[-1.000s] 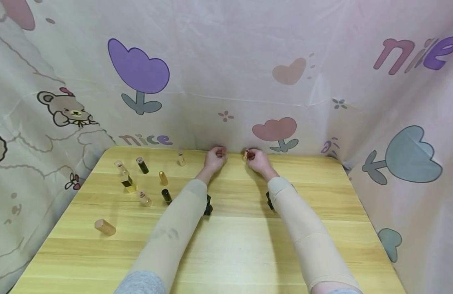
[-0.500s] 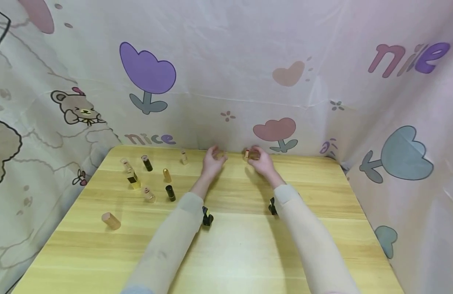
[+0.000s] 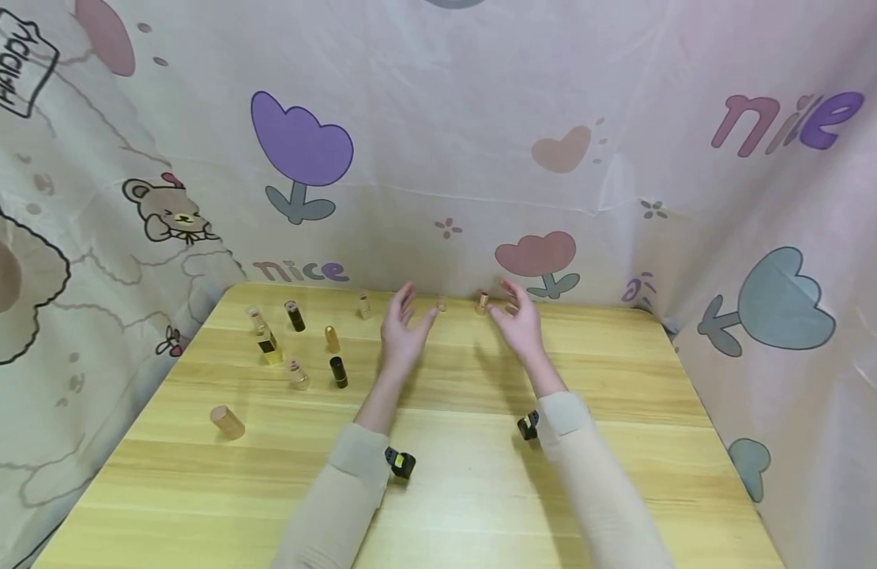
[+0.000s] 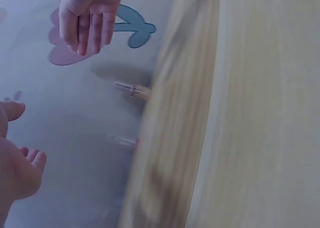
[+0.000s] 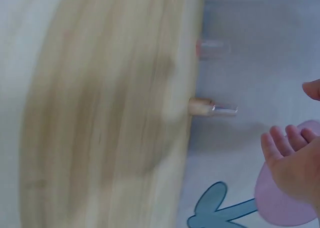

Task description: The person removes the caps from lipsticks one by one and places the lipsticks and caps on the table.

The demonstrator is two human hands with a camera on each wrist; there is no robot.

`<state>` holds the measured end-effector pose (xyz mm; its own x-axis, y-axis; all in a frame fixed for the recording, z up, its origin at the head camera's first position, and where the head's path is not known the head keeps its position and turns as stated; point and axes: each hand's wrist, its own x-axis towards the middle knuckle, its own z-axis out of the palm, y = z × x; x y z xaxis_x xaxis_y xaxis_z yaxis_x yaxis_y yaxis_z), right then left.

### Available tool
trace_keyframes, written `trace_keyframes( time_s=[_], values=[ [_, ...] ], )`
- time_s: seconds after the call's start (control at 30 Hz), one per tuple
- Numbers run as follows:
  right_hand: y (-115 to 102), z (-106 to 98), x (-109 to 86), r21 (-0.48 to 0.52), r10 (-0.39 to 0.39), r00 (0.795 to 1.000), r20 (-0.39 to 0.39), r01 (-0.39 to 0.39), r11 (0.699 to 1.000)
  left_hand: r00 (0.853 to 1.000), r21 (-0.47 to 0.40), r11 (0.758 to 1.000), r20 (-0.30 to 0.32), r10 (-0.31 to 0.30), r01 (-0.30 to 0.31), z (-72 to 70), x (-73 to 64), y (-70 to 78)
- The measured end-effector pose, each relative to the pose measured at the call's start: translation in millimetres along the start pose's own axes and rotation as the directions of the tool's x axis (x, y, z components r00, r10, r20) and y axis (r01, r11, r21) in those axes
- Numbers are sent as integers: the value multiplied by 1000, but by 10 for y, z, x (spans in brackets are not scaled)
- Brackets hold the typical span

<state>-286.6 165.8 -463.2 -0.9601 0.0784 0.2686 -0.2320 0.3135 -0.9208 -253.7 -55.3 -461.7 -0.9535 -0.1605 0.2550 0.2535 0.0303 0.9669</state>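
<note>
At the table's back edge a small lipstick (image 3: 483,303) with a reddish top stands upright. To its left stands a small transparent cap (image 3: 442,303). My left hand (image 3: 403,336) is beside the cap, fingers spread and holding nothing. On the other side my right hand (image 3: 520,322) is just right of the lipstick, its fingers apart and nothing between them. In the right wrist view the lipstick (image 5: 201,107) and the cap (image 5: 214,48) stand apart, clear of the right hand (image 5: 295,165). The left wrist view has the left hand (image 4: 20,170) at its left edge.
Several lipsticks stand on the left of the wooden table (image 3: 467,490), among them a black tube (image 3: 339,372), a gold bullet-shaped one (image 3: 332,340) and a black-and-gold one (image 3: 269,346). A pinkish-tan cylinder (image 3: 228,423) is nearer the front. A printed curtain (image 3: 424,142) hangs behind.
Both hands have let go and opened, the right from the lipstick, the left from the cap. They have drawn back slightly, leaving both things standing. The head view has shifted a little.
</note>
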Motion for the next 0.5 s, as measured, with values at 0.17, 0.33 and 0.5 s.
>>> trace_keyframes(
  time_s=[0.17, 0.33, 0.5],
  values=[
    [-118, 59, -205, 19, -49, 999, -9, 49, 999, 996, 27, 999, -81, 44, -42, -162, -224, 133],
    [-208, 119, -395, 54, -76, 997, -8, 76, 996, 978, 60, 991, -163, 128, -120, -358, -373, 216],
    [-264, 189, -571, 80, -97, 995, -9, 97, 992, 943, 143, 978, -275, 187, -153, -539, -452, 249]
  ],
)
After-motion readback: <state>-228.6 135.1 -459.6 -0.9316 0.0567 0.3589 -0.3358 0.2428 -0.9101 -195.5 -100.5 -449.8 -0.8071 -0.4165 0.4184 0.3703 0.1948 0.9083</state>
